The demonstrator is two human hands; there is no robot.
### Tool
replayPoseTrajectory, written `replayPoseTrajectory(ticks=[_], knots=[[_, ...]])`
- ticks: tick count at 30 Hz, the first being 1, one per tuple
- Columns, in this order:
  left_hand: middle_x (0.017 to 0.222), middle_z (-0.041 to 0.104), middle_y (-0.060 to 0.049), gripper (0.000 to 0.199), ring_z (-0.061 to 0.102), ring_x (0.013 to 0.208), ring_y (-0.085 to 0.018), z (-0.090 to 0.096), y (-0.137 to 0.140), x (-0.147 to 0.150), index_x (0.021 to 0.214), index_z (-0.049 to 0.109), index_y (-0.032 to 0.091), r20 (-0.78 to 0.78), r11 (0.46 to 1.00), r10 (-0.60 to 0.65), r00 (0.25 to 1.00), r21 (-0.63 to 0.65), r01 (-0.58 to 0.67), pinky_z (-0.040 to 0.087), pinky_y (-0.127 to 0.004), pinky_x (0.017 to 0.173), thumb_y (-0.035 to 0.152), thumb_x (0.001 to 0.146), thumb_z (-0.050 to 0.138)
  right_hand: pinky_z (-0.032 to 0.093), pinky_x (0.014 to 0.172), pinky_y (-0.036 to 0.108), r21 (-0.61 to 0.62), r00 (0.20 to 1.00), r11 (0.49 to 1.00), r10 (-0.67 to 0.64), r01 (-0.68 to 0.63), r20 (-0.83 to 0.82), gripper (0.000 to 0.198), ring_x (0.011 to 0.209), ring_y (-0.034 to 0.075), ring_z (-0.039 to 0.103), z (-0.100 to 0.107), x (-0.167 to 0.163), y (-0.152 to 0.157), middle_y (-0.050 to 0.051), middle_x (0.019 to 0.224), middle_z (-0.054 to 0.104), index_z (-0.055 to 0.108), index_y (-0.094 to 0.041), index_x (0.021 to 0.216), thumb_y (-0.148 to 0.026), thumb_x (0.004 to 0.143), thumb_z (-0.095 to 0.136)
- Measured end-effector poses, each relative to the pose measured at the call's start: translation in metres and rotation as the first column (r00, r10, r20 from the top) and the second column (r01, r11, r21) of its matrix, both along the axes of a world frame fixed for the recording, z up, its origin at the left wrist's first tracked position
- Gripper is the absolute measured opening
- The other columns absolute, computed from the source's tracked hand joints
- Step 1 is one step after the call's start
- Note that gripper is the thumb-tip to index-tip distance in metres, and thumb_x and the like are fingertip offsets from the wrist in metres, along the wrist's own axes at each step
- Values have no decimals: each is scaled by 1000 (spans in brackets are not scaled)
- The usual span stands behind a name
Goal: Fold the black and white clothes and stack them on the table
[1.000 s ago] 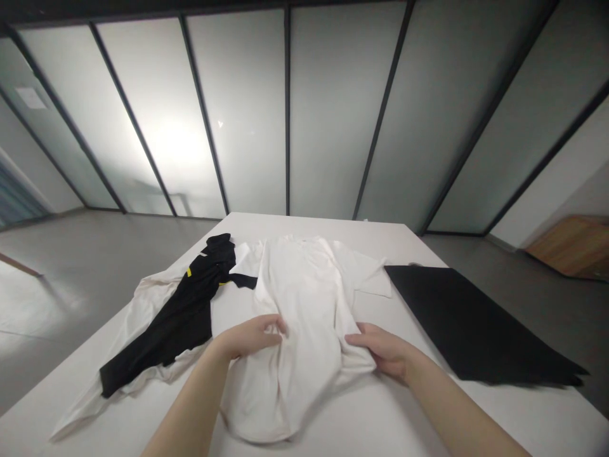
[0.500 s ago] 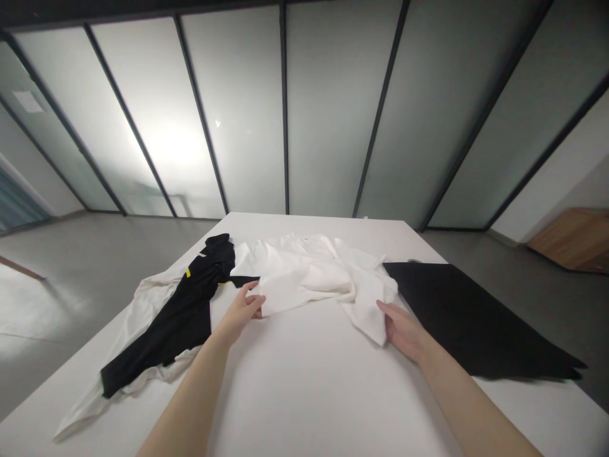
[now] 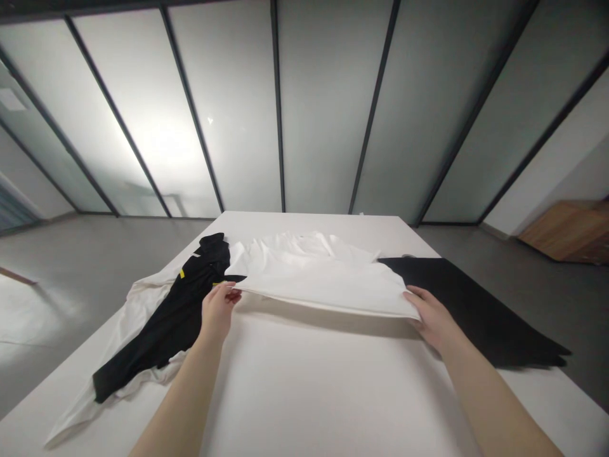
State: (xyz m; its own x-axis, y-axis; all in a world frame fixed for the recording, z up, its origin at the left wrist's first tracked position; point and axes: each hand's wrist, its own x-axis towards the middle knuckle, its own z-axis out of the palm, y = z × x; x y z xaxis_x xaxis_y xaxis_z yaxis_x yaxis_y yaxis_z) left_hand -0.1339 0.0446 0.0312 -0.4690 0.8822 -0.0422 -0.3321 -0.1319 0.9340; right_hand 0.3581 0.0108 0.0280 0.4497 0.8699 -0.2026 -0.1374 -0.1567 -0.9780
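Observation:
A white shirt [image 3: 314, 276] lies across the middle of the white table, its near edge pulled straight and lifted a little off the surface. My left hand [image 3: 219, 310] pinches the left corner of that edge. At the right corner, my right hand [image 3: 431, 315] grips the same edge, thumb on top and the other fingers partly hidden beneath. The far part of the shirt is loosely wrinkled. Just left of my left hand lies a black garment [image 3: 162, 330] with yellow and white marks, on top of a white garment [image 3: 76, 412].
Black flat sheets [image 3: 471, 311] lie on the right side of the white table [image 3: 304, 406], reaching past its edge. Frosted glass panels [image 3: 323, 108] with dark frames stand behind the table. A wooden object [image 3: 566, 231] rests on the floor at the far right.
My hands have moved apart, the left one leftward and the right one rightward. Between them the shirt's near edge went from bunched and folded to stretched straight.

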Motion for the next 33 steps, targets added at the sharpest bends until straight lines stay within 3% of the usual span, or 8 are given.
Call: replayPoseTrajectory(ticks=[4, 11, 17, 21, 25, 28, 30, 33], knots=[[64, 63, 3, 11, 56, 52, -8, 7, -5, -8, 62, 68, 17, 24, 990, 67, 997, 126, -70, 48, -19, 51, 26, 55, 70, 40, 40, 20, -115, 996, 990, -73, 78, 42, 44, 57, 16, 60, 20, 8, -10, -3, 73, 67, 69, -29, 110, -25, 68, 81], [59, 62, 2, 9, 57, 49, -9, 23, -16, -8, 62, 70, 18, -23, 965, 79, 997, 252, -70, 46, -18, 46, 24, 56, 69, 47, 51, 25, 73, 998, 996, -44, 48, -52, 41, 62, 17, 62, 20, 19, -11, -1, 74, 70, 73, -25, 96, -33, 58, 89], [32, 14, 11, 49, 14, 27, -5, 26, -41, -47, 49, 50, 23, 135, 865, -454, 881, 304, 399, 19, -20, 29, 60, 73, 71, 38, 54, 37, 312, 995, 946, -99, 88, 21, 48, 46, 17, 41, 22, 45, -31, 0, 46, 37, 70, -28, 72, -72, 87, 57], [36, -2, 14, 65, -8, 31, -1, 27, -48, -59, 50, 37, 21, 225, 807, -467, 855, 503, 308, 12, -19, 31, 69, 80, 70, 19, 48, 35, 440, 997, 896, -73, 69, -7, 59, 43, 14, 11, 35, 46, -38, -6, 46, 9, 67, -31, 66, -75, 94, 39], [37, 19, 12, 51, 16, 31, -5, 31, -32, -49, 60, 53, 23, 132, 839, -475, 870, 367, 402, 27, -21, 37, 66, 83, 66, 20, 46, 29, 399, 996, 915, 84, -61, -40, 37, 44, 12, 20, 35, 32, -26, -7, 47, 26, 71, -29, 78, -66, 86, 66], [53, 56, 1, 38, 51, 49, -13, 24, -17, -28, 73, 67, 20, -228, 901, -397, 889, 89, 425, 42, -25, 50, 57, 81, 70, 40, 52, 29, 283, 971, 933, 187, -223, 150, 39, 57, 16, 52, 23, 8, -16, 0, 62, 60, 77, -25, 92, -62, 80, 77], [77, 74, -7, 32, 67, 72, -21, 14, -13, -8, 83, 73, 20, -578, 921, -353, 736, -78, 381, 50, -30, 65, 52, 82, 70, 54, 76, 35, 165, 897, 922, 278, -350, 344, 43, 89, 24, 69, 12, -13, -14, 8, 93, 77, 79, -23, 101, -62, 81, 77], [110, 77, -10, 27, 69, 102, -28, 1, -19, 21, 102, 76, 24, -852, 878, -385, 354, -220, 425, 53, -39, 91, 43, 87, 64, 42, 115, 48, 2, 709, 842, 453, -540, 540, 45, 131, 33, 61, -6, -45, -17, 9, 136, 72, 78, -28, 120, -56, 85, 75]])
